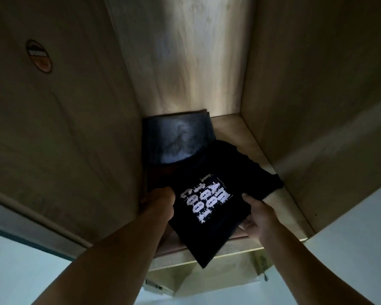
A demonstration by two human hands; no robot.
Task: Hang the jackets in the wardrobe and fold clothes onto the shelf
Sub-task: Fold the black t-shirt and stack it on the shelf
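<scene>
Both hands' grip (pixel 207 208) flanking folded black shirt (pixel 216 170)

2 bare forearms, left hand (pixel 157 200) and right hand (pixel 259 213); no sleeves reach the wrists.

Shelf (pixel 240 128), inside wardrobe (pixel 295 84): folded jeans (pixel 176 139) at back left, against rear wall. Folded T-shirt (pixel 207 194) in front, overlapping the jeans' near edge, one corner overhanging the shelf's front edge. Left hand (pixel 158 201) at T-shirt's left edge; right hand (pixel 257 214) at its right edge. Sticker (pixel 39 56) on left panel.
</scene>
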